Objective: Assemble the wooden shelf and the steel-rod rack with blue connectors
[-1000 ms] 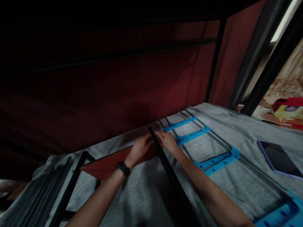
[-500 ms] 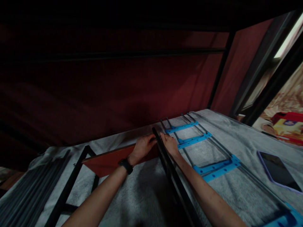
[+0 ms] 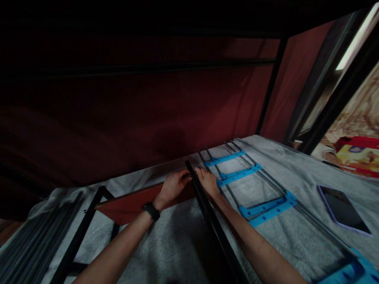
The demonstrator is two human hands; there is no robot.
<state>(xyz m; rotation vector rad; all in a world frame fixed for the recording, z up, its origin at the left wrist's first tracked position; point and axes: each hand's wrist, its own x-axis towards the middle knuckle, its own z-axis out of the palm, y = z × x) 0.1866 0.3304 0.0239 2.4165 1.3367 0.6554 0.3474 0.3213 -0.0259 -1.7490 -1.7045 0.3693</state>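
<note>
A dark red fabric wall (image 3: pixel 133 118) fills the far side of the scene, braced by a black upright post (image 3: pixel 268 90) at its right corner. Below it, a grey blanket (image 3: pixel 177 244) spreads under your arms and carries everything else.

On the blanket ahead of you to the right lies a ladder-like run of thin metal rods (image 3: pixel 266 175) joined by blue plastic connectors (image 3: pixel 268 205), stretching from the wall toward your lower right. At far left a bundle of dark rods (image 3: pixel 32 244) lies at the blanket's edge.

A black metal bar (image 3: pixel 213 225) rises from the bottom of the view and runs away from you between your forearms to the wall's foot. A red fabric panel (image 3: pixel 130 203) lies to its left, one end reaching the bar, its other end against a black frame piece (image 3: pixel 79 232).

A dark tablet in a pale case (image 3: pixel 342 211) lies flat at right, well apart from your hands. Beyond the open side, a red and yellow box (image 3: pixel 357 154) sits in the lit room.

Your left hand (image 3: pixel 173 185), a black watch (image 3: pixel 151 211) on its wrist, curls its fingers over the panel's edge right beside the bar's far end. Your right hand (image 3: pixel 207 182) is closed on that end of the bar from the other side, nearly meeting the left.
</note>
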